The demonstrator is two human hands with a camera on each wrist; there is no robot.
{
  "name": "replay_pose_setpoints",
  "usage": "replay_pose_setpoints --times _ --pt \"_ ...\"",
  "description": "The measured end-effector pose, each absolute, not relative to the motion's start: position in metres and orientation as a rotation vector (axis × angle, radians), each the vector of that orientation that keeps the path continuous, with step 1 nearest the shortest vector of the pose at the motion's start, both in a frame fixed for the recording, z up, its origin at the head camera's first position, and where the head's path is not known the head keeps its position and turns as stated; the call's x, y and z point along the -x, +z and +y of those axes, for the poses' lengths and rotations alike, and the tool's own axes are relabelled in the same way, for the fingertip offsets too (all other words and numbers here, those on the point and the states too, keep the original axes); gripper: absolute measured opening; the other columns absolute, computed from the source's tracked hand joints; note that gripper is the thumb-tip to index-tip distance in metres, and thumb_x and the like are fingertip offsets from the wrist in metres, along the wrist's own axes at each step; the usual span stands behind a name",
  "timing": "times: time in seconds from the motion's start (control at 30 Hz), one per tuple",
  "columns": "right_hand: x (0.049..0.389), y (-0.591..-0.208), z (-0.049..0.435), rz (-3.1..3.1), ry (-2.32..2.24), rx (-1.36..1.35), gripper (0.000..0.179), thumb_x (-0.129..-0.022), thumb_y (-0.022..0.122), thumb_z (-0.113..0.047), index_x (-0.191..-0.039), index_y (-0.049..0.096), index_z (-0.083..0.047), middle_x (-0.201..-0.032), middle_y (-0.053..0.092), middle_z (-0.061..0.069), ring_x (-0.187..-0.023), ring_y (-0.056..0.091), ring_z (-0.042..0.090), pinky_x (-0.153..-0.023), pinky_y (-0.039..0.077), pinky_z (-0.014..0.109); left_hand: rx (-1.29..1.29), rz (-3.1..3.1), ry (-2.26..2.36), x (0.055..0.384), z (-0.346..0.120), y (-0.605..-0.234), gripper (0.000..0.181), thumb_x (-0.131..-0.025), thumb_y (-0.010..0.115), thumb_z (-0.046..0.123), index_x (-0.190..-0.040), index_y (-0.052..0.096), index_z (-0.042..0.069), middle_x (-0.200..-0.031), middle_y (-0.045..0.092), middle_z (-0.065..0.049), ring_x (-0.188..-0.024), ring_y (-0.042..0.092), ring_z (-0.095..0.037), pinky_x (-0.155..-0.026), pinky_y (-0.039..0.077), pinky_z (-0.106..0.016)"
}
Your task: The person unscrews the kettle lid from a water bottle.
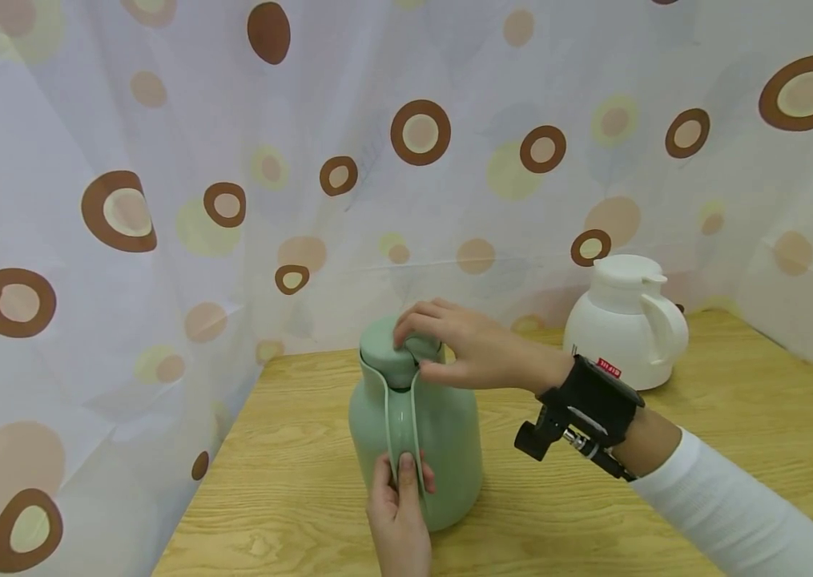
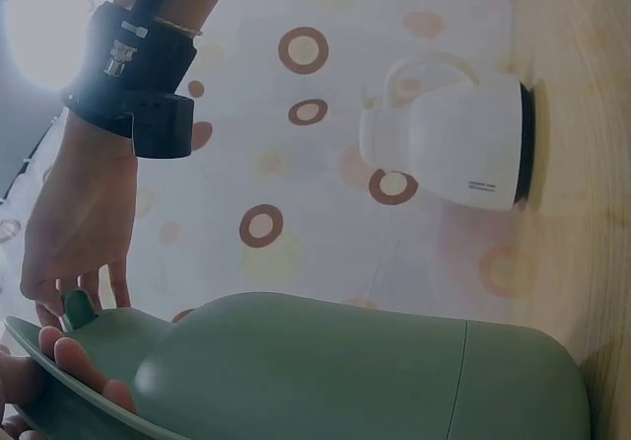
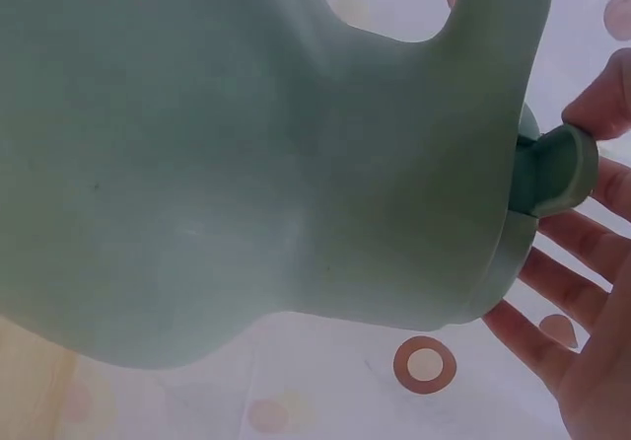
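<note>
The jug (image 1: 449,449) stands upright on the wooden table (image 1: 291,449); it appears stiff and smooth, likely heavy if filled, making the handle (image 1: 400,417) the sensible hold. The left hand (image 1: 400,505) grips this handle with wrapped fingers. The right hand (image 1: 474,344) curves over the lid (image 1: 383,353), fingers spread, thumb against its tab (image 3: 569,172).

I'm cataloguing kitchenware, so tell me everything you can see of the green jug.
The green jug is pale and smooth, apparently plastic, with rounded shoulders, a narrower neck and a seam round its lower body. Its long handle faces the person; on top sits a matching lid with a projecting tab. It stands upright on the wooden table, nearer than the white jug and to its left. The left hand grips the handle; the right hand rests its fingers on the lid, thumb touching the tab.
</note>
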State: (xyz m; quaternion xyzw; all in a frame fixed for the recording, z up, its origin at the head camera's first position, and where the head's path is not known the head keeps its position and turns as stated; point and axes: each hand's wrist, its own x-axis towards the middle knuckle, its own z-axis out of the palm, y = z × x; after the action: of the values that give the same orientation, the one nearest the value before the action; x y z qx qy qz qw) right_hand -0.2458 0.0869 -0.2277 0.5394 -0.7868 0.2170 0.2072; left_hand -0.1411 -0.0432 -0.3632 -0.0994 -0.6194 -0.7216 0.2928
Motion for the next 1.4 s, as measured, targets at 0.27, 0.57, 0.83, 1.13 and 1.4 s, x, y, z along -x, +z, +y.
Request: replay_pose_setpoints --times 0.27,0.57,0.83,1.13,1.4 --pt "0.247 -0.229 0.089 -2.218 0.611 -1.475 0.025 -0.080 0.053 -0.008 -0.104 0.059 -0.012 -0.111 0.052 0.002 -0.100 0.047 0.016 -0.080 0.040 0.032 0.281 -1.640 -1.930 0.140 -0.042 -0.362 0.019 -0.098 0.039 0.005 -0.094 0.051 -0.010 -0.072 0.052 -0.001 -0.061 0.051 -0.015 -0.063 0.045 -0.024" --pt "0.236 -0.226 0.070 -2.266 0.325 -1.218 0.040 -0.089 0.059 -0.037 -0.118 0.055 -0.010 -0.116 0.052 0.006 -0.102 0.051 0.023 -0.083 0.043 0.038 0.225 -1.681 -1.959 0.139 -0.043 -0.359 0.023 -0.099 0.039 0.010 -0.095 0.051 -0.009 -0.073 0.052 -0.004 -0.061 0.051 -0.018 -0.063 0.046 -0.026" --pt "0.237 -0.230 0.062 -2.363 0.253 -1.151 0.044 -0.089 0.058 -0.040 -0.122 0.055 -0.011 -0.122 0.051 0.009 -0.111 0.048 0.029 -0.089 0.041 0.041 0.253 -1.669 -1.953 0.139 -0.044 -0.360 0.023 -0.099 0.039 0.009 -0.094 0.050 -0.010 -0.072 0.052 -0.005 -0.061 0.051 -0.022 -0.063 0.046 -0.025" --pt "0.252 -0.230 0.071 -2.346 0.414 -1.352 0.039 -0.090 0.060 -0.030 -0.123 0.053 -0.011 -0.125 0.049 0.007 -0.112 0.047 0.024 -0.088 0.041 0.039 0.254 -1.700 -1.939 0.138 -0.044 -0.359 0.025 -0.100 0.038 0.012 -0.094 0.051 -0.009 -0.073 0.052 -0.005 -0.062 0.051 -0.017 -0.064 0.046 -0.026" --pt "0.258 -0.232 0.074 -2.325 0.509 -1.432 0.036 -0.088 0.059 -0.024 -0.121 0.052 -0.012 -0.125 0.048 0.005 -0.109 0.048 0.022 -0.085 0.041 0.039 0.243 -1.708 -1.942 0.137 -0.043 -0.359 0.025 -0.100 0.038 0.012 -0.094 0.050 -0.009 -0.073 0.052 -0.005 -0.062 0.051 -0.016 -0.064 0.046 -0.026"
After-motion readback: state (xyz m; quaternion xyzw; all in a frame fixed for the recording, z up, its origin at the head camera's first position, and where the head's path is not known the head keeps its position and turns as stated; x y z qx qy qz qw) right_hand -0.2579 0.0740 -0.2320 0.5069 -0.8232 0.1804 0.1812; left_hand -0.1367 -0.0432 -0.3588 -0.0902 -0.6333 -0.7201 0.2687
